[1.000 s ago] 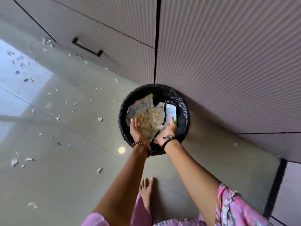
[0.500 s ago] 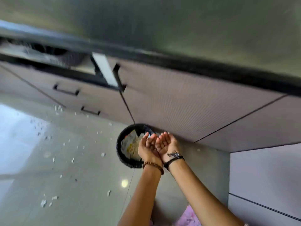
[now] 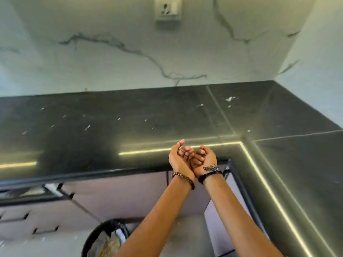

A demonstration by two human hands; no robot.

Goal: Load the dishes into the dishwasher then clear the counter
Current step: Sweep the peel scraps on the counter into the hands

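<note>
Head view: worktop [image 3: 111, 127] nearly clear — only white crumbs [image 3: 230, 99] left; left hand [image 3: 181, 156] and right hand [image 3: 204, 158] cupped together, fingers loosely curled, empty.

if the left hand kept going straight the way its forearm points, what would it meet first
Probably the black countertop: the left hand is held up, fingers curled, beside the right hand, near the counter's front edge. Beyond lies the marble wall. Depth is unclear, so it may pass above the edge.

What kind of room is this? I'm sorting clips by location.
Most likely a home kitchen: a dark stone counter in an L shape, a marble-look wall with a power socket, drawers below, and a lined bin on the floor.
</note>
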